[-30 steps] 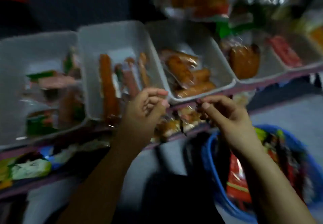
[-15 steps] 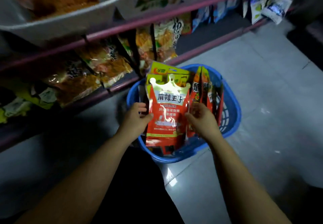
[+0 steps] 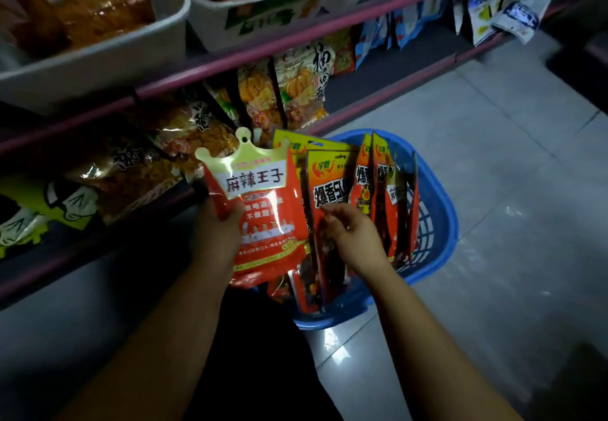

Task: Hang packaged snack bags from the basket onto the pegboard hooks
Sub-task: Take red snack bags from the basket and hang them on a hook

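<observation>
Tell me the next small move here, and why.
Probably lift the crown-topped red bag clear of the blue basket toward a hook. The left hand already grips its edge; the right hand merely rests on the upright bags behind.

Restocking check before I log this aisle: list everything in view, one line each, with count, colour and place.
Crown-topped red snack bag: one, red with pale yellow crown, lifted at the basket's left edge.
Red-and-yellow snack bags: several, upright in the basket.
Blue plastic basket: one, on the grey tiled floor.
White plastic bins: two, upper shelf, holding orange packs.
Pumpkin-print bags: several, orange, lower shelf.
Blue-and-white packets: several, far right shelf.
Left hand: grips the crown-topped bag.
Right hand: fingers on a basket bag.
</observation>
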A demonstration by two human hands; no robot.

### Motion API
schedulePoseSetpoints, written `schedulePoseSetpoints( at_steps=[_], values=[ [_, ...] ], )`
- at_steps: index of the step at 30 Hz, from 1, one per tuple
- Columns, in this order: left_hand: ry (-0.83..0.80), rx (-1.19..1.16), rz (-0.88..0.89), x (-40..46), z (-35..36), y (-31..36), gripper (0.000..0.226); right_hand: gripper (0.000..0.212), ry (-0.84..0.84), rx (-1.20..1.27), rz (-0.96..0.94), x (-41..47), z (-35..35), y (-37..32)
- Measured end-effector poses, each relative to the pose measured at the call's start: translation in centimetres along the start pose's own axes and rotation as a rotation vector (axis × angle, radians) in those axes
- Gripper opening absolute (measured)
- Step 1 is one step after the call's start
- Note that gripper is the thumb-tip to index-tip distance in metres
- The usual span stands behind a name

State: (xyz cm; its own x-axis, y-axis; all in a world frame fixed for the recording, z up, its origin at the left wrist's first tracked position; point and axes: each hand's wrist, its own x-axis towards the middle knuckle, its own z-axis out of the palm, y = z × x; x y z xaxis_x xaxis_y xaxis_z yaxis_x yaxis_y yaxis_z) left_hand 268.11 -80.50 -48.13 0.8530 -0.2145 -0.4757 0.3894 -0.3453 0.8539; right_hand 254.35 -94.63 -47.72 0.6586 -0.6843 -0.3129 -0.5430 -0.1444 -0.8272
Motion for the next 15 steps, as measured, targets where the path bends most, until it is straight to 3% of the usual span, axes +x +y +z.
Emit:
schedulePoseSetpoints(
  at_steps=[4, 7, 9, 12, 15],
  values=[
    [0.116, -0.150, 0.110, 0.4, -1.6, 0.4, 0.028, 0.018, 0.148, 0.029, -0.046, 1.1, -1.0, -0.5],
    [0.083, -0.216, 0.128, 0.0, -2.1, 0.7, 0.022, 0.018, 0.383, -0.047, -0.129, 1.7, -3.7, 0.0],
    [0.018, -0.243, 0.132, -0.5, -1.9, 0.9, 0.021, 0.031, 0.534, -0.219, -0.073, 2.4, -6.2, 1.3],
    [-0.052, -0.247, 0.112, -1.6, -1.1, 1.0, 0.028, 0.064, 0.436, -0.245, 0.206, 3.4, -8.7, 3.6],
    [-0.087, -0.267, 0.079, -2.5, 0.2, 1.3, 0.029, 0.038, 0.259, -0.308, 0.295, 3.4, -8.4, 5.2]
  ],
)
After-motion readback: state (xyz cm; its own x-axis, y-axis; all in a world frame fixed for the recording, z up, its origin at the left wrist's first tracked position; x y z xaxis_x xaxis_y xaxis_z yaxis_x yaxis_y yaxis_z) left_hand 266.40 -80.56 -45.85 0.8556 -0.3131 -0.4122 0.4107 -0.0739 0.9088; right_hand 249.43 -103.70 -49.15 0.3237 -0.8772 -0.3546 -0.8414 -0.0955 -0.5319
